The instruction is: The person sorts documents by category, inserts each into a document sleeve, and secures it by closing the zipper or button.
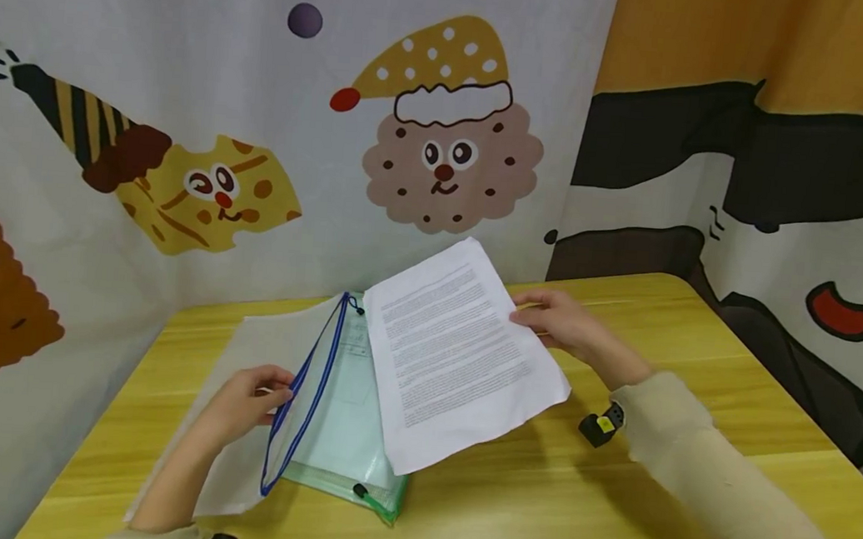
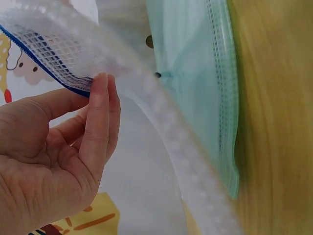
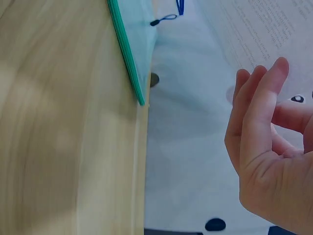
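My left hand (image 1: pixel 245 403) pinches the blue-zippered edge of a clear mesh zipper pouch (image 1: pixel 261 341), whose mouth gapes apart. In the left wrist view, the fingertips of that hand (image 2: pixel 73 132) meet at the blue zipper (image 2: pixel 61 83). My right hand (image 1: pixel 559 324) pinches the right edge of a printed sheet of paper (image 1: pixel 455 363), tilted above the table. Lines of small text cover the page. Beneath and between them lies a green mesh zipper pouch (image 1: pixel 340 438), partly covered by the sheet. In the right wrist view the paper (image 3: pixel 259 34) is behind the fingers.
The yellow wood-grain table (image 1: pixel 505 508) reaches back to a curtain (image 1: pixel 316 195) printed with cartoon food figures. A green zipper pull (image 1: pixel 377 504) hangs at the green pouch's front corner. Wrist cameras, such as the black one (image 1: pixel 601 426) at the right, sit on both wrists.
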### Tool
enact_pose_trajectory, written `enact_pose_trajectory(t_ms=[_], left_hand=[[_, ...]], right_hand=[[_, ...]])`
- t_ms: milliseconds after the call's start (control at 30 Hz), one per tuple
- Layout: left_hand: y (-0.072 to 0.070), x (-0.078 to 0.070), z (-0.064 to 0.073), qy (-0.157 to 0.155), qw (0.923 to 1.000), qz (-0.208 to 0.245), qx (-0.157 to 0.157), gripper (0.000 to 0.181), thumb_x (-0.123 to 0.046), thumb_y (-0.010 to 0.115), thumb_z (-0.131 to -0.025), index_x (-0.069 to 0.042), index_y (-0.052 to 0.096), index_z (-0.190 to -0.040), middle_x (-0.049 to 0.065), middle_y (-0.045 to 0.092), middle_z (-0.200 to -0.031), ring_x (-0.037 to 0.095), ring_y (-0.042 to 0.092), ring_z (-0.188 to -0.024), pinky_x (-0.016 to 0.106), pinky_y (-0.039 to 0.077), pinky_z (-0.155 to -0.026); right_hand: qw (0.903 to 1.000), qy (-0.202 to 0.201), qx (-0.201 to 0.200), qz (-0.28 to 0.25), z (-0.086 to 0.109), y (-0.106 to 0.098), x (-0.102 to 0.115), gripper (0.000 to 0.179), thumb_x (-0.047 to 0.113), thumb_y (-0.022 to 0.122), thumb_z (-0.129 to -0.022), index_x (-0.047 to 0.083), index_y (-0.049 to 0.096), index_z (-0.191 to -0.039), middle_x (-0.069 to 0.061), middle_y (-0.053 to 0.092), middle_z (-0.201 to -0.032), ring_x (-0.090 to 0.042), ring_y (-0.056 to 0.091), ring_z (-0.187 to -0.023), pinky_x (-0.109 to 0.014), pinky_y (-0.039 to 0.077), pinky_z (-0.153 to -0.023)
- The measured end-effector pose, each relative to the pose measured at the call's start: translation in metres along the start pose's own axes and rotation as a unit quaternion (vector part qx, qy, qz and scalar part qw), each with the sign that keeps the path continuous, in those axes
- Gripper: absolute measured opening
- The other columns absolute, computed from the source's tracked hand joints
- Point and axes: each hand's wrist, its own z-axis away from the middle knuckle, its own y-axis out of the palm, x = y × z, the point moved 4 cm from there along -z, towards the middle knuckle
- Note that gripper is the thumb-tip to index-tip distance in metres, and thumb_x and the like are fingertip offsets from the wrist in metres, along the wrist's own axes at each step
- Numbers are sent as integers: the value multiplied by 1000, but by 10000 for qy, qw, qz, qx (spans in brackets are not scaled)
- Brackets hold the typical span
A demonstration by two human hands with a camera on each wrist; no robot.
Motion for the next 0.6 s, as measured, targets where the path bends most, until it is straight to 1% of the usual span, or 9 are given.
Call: enact_pose_trajectory(t_ms=[67,167,300,400,467,600], left_hand=[[3,0,-1,-5,10000,10,21,23,-4,57,-99,10,60,-118,17,63,-102,17,61,-89,32,63,-71],[7,1,-4,-11,10000,28,22,23,-5,57,-99,9,60,-117,17,64,-103,17,62,-89,33,63,-72],[12,0,-6,94,9999,30,28,22,-5,58,-98,9,61,-114,17,64,-100,17,62,-86,34,63,-71],[14,-3,-5,139,9999,44,61,22,-5,58,-98,9,61,-114,16,64,-99,17,62,-86,34,63,-71],[16,-6,-4,81,9999,70,77,22,-6,58,-98,8,61,-115,16,64,-101,18,63,-89,34,63,-72],[20,-10,-3,59,10000,16,76,22,-6,58,-99,7,62,-116,15,64,-102,18,63,-90,34,63,-72]], right_hand=[[9999,51,90,-51,-5,7,-2,42,11,54,-102,-8,47,-139,1,72,-97,-12,72,-80,-26,62,-72],[9998,138,131,31,-10,15,-5,41,11,55,-102,-7,48,-138,-5,73,-101,-12,72,-80,-27,62,-71],[9997,198,118,128,-14,25,-8,40,10,56,-101,-6,51,-137,-11,73,-107,-14,72,-80,-28,62,-71],[9997,175,137,46,-17,30,-10,39,9,55,-101,-7,51,-136,-10,73,-106,-14,72,-80,-27,62,-71],[9998,186,82,-46,-19,34,-11,38,8,55,-101,-8,51,-136,-9,73,-104,-13,71,-79,-27,62,-71],[9995,178,-31,-258,-22,40,-12,39,7,55,-101,-9,50,-136,-8,72,-102,-11,71,-78,-26,61,-70]])
